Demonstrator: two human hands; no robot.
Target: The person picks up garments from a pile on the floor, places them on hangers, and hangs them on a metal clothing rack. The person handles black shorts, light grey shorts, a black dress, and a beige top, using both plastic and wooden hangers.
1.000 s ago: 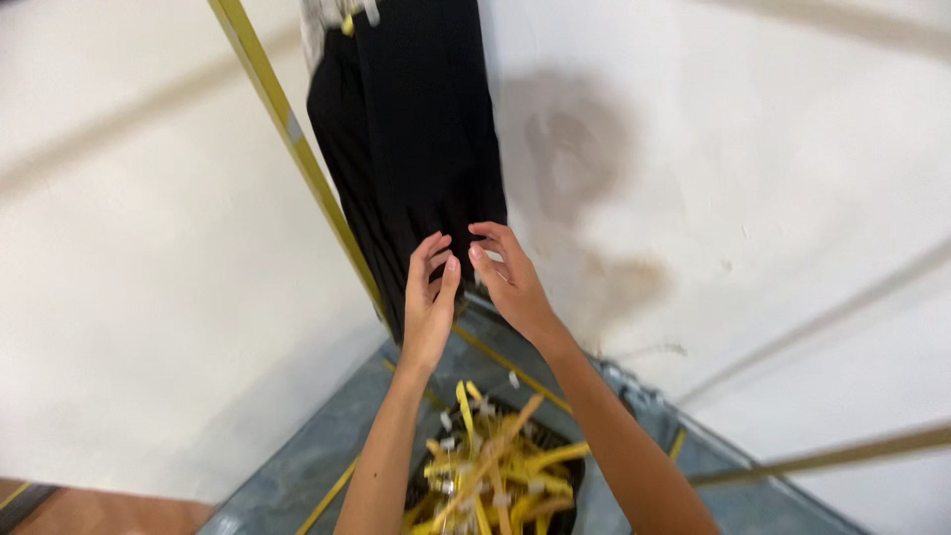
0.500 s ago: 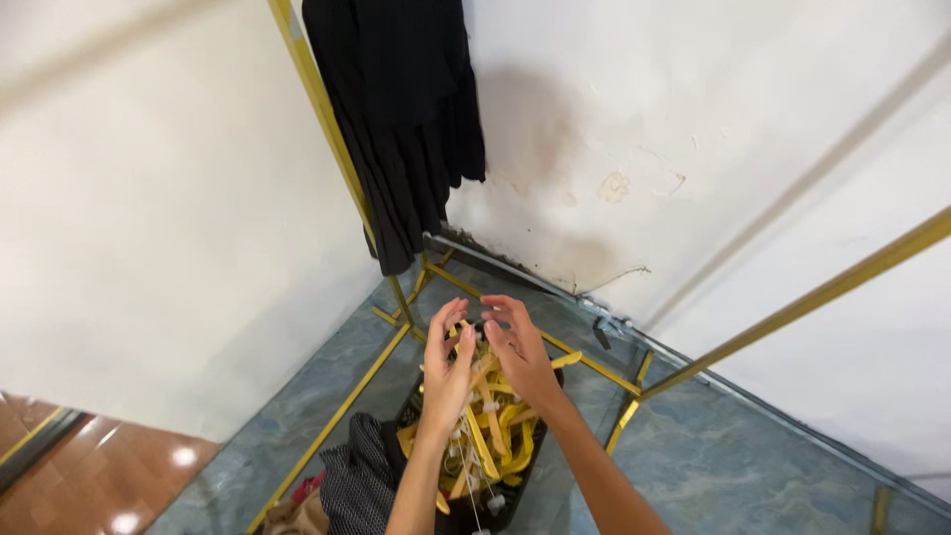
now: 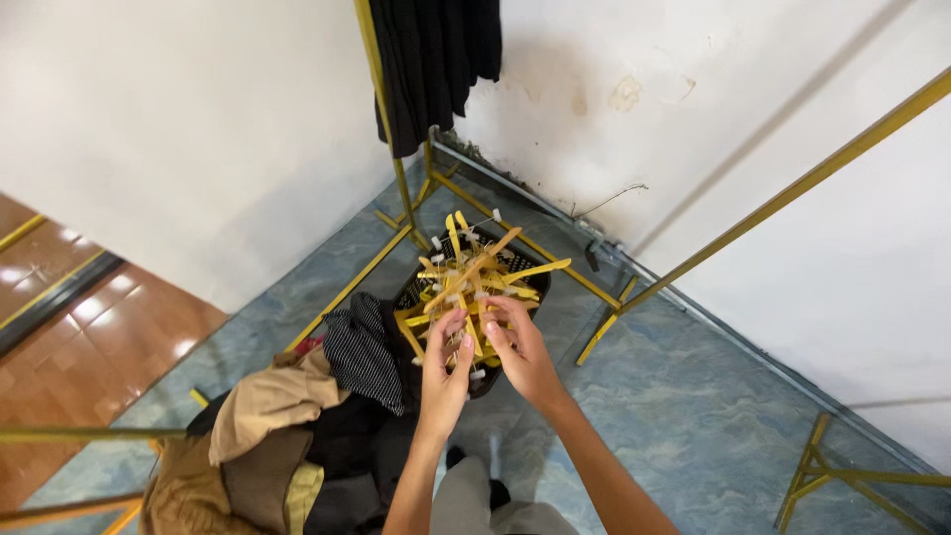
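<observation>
Hands [image 3: 485,357] now lower, over hangers [image 3: 475,282]

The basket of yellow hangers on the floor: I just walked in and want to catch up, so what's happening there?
A person reaches both hands down over a black basket piled with yellow hangers. The left hand and right hand are together at the near side of the pile, fingers among the hangers. A heap of clothes lies beside the basket, and a dark garment hangs on a yellow rack behind.

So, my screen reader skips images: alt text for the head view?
Two bare hands, left hand and right hand, reach over a black basket of yellow hangers. A clothes pile lies left, dark garment hangs above.
</observation>
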